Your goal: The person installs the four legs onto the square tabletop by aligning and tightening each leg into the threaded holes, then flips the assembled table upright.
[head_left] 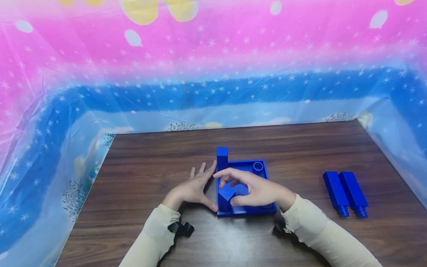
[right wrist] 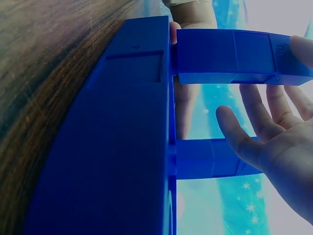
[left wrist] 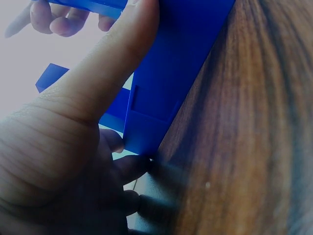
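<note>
A shallow blue square board (head_left: pixel 247 214) with a raised rim lies on the table. At its near left corner stands a square blue leg (head_left: pixel 227 191), turned at an angle to the board's sides. My right hand (head_left: pixel 260 189) holds this leg near its top, thumb in front and fingers behind. Spread along the board's left side, my left hand (head_left: pixel 193 188) has its thumb against the near corner and its fingers farther back. Another blue leg (head_left: pixel 222 155) rises from the far left corner. A round ring socket (head_left: pixel 257 167) shows at the far right corner.
Two loose blue legs (head_left: pixel 336 193) with screw-thread ends lie side by side on the brown wooden table (head_left: pixel 300 148), right of the board. A pink and blue patterned cloth (head_left: pixel 213 85) hangs around the table's back and sides.
</note>
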Demonstrator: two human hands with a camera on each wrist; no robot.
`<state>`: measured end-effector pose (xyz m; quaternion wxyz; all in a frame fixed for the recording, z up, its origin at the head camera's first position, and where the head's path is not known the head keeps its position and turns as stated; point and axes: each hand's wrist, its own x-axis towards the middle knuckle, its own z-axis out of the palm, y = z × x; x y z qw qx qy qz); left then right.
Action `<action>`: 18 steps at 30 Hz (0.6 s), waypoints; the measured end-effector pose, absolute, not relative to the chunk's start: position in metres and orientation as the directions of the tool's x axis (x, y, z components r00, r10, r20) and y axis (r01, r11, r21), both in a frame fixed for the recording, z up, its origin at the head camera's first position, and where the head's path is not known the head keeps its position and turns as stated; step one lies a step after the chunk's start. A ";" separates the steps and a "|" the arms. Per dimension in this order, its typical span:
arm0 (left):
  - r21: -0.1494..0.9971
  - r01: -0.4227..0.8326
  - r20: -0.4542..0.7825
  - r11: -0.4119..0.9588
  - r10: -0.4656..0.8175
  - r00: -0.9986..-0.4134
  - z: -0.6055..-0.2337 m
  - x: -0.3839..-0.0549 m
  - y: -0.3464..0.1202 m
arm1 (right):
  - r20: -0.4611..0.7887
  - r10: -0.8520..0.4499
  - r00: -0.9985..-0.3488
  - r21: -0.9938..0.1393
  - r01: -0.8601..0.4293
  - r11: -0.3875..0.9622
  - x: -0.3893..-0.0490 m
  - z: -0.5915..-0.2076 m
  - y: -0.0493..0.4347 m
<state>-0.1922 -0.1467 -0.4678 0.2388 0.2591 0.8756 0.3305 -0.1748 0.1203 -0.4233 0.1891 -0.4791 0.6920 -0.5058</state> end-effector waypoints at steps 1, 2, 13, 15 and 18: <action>0.702 0.296 -0.247 0.647 0.611 -0.752 -0.468 -0.192 -0.147 | 0.220 -0.853 -0.472 -0.881 -0.472 0.034 -0.175 -0.423 0.120; 0.703 0.296 -0.246 0.647 0.612 -0.752 -0.468 -0.192 -0.147 | 0.217 -0.852 -0.476 -0.881 -0.471 0.039 -0.174 -0.423 0.120; 0.695 0.298 -0.249 0.654 0.607 -0.754 -0.467 -0.192 -0.147 | 0.230 -0.842 -0.488 -0.859 -0.509 0.061 -0.173 -0.423 0.118; 0.692 0.302 -0.248 0.655 0.609 -0.753 -0.467 -0.192 -0.147 | 0.231 -0.837 -0.495 -0.848 -0.524 0.076 -0.173 -0.422 0.118; 0.689 0.308 -0.246 0.656 0.612 -0.752 -0.468 -0.192 -0.147 | 0.235 -0.828 -0.510 -0.818 -0.564 0.115 -0.170 -0.421 0.118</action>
